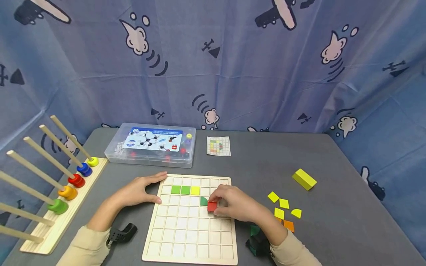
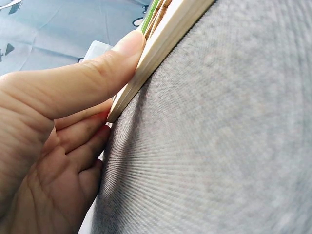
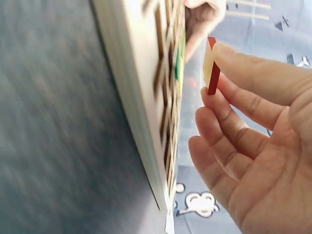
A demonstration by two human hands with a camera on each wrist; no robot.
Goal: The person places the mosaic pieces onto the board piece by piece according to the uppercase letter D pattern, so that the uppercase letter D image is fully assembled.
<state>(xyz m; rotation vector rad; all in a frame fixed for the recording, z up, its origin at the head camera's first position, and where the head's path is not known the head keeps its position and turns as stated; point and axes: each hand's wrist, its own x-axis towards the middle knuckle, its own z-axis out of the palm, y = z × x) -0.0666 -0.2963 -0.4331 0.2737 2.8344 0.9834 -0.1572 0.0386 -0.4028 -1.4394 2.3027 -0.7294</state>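
Observation:
A wooden grid board (image 1: 183, 223) lies on the grey table. My left hand (image 1: 138, 190) touches its left edge with the thumb, the forefinger reaching its far left corner. Over the board's right half, my right hand (image 1: 236, 203) pinches a red square tile (image 1: 212, 207) between thumb and fingers. The right wrist view shows the tile (image 3: 213, 68) held on edge, apart from the board. Two green tiles (image 1: 181, 190) and a yellow tile (image 1: 195, 190) sit side by side in an upper row. A dark green rounded piece (image 1: 203, 201) lies just left of the red tile.
Several yellow pieces (image 1: 279, 213) and an orange piece (image 1: 288, 225) lie right of the board, dark green ones (image 1: 254, 229) by my right wrist. Farther off are a yellow block (image 1: 304, 179), a pattern card (image 1: 218, 146) and a plastic case (image 1: 149, 142). A peg stand (image 1: 50, 236) stands left.

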